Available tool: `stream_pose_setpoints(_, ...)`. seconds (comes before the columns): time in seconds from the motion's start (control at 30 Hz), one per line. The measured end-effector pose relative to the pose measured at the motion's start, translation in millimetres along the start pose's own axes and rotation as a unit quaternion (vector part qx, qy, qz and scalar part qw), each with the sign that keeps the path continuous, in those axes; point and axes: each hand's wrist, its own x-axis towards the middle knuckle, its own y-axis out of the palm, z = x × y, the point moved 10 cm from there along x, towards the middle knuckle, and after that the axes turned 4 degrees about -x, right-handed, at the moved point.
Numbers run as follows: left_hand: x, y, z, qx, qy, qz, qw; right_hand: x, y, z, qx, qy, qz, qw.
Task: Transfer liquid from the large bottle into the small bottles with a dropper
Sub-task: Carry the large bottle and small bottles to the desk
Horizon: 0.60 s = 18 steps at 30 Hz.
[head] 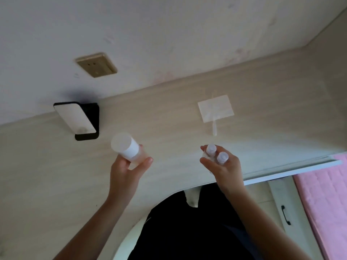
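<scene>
My left hand (127, 169) grips the large bottle (127, 149), a clear one with a wide white cap, held above the desk left of centre. My right hand (221, 166) holds two small clear bottles (216, 153) together, their caps pointing up toward the camera. Farther back on the desk, a clear dropper (214, 128) lies partly on a white paper sheet (216, 108), beyond my right hand and apart from it.
A phone on a black stand (78, 119) leans near the wall at the back left of the pale wooden desk (169, 119). A wall socket (96, 64) sits above it. Pink bedding (326, 194) and a drawer handle (285, 214) lie to the right.
</scene>
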Motion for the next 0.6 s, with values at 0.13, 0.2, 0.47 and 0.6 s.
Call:
stream_pose_setpoints(0.13,43,-13,53,-0.016,0.025,-0.021,0.999,37,62,-29,-0.017,-0.027,0.037,0.999)
stream_pose_setpoints(0.2,60,-16,77,-0.006,0.044,-0.021,0.999,56,86,-42,-0.027,-0.044,0.065,0.997)
stream_pose_setpoints(0.47,92,-19,118,0.045,0.175,0.017,0.983,90,129,-61,-0.084,-0.183,0.137,0.97)
stream_pose_setpoints(0.6,99,-27,116,0.075,0.236,0.021,0.969,96,131,-54,-0.127,-0.277,0.132,0.943)
